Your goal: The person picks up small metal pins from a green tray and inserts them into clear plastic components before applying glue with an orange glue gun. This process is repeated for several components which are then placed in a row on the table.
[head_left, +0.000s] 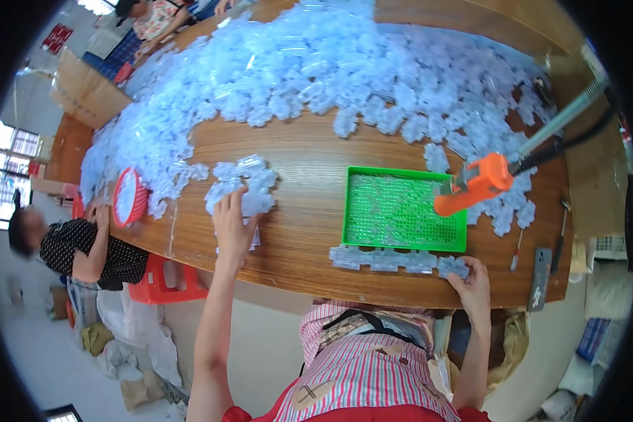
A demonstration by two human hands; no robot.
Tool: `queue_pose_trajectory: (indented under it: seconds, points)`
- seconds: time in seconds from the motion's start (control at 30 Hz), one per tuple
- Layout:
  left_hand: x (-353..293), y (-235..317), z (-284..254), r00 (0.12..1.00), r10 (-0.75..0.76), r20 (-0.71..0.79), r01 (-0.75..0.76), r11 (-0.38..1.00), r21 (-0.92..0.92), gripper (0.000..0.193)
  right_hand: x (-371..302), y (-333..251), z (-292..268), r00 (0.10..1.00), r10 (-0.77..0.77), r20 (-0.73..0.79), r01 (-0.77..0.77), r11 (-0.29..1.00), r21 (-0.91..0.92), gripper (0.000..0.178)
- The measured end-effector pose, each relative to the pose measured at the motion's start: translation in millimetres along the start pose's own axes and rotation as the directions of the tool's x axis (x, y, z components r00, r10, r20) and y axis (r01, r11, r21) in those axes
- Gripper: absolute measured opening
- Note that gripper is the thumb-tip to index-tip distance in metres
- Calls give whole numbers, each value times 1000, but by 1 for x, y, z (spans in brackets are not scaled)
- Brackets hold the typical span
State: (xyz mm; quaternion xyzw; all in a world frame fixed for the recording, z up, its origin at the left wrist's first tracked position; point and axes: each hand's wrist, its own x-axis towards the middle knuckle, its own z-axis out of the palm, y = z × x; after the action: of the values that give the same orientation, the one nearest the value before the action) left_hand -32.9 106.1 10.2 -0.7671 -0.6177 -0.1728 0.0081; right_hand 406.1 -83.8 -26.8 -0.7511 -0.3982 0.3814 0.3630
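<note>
My left hand (232, 225) reaches out to the left and rests on a small heap of pale blue clear plastic parts (243, 184), fingers curled over some of them. My right hand (471, 281) lies at the near table edge, its fingers touching the right end of a row of the same plastic parts (394, 259). That row lies just in front of a green perforated tray (403, 209). An orange tool (475, 184) hangs on a cable over the tray's right edge.
A huge pile of pale blue plastic parts (344, 63) covers the far half of the wooden table (309, 162). A red basket (129, 197) sits at the left edge by a seated person (77, 246). A phone (540, 278) and small hand tools (561, 235) lie right.
</note>
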Motion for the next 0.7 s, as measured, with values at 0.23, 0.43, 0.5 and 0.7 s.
queue_pose_trajectory:
  seconds: [0.23,0.43,0.5,0.7]
  points:
    - [-12,22,-13,973,-228,46,220,836,-503,40,0,-3,8,993,96,-64,-73,952,298,50]
    - [-23,100,-12,774,103,624,632,-174,-755,54,-24,-67,17,957,-96,-274,118,991,63,33]
    - [-29,124,-6,674,255,693,738,-233,-633,53,-35,-90,33,980,-120,-159,157,956,247,27]
    - [-51,206,6,726,300,619,684,-214,-698,36,-47,-103,53,961,-15,277,-153,805,573,46]
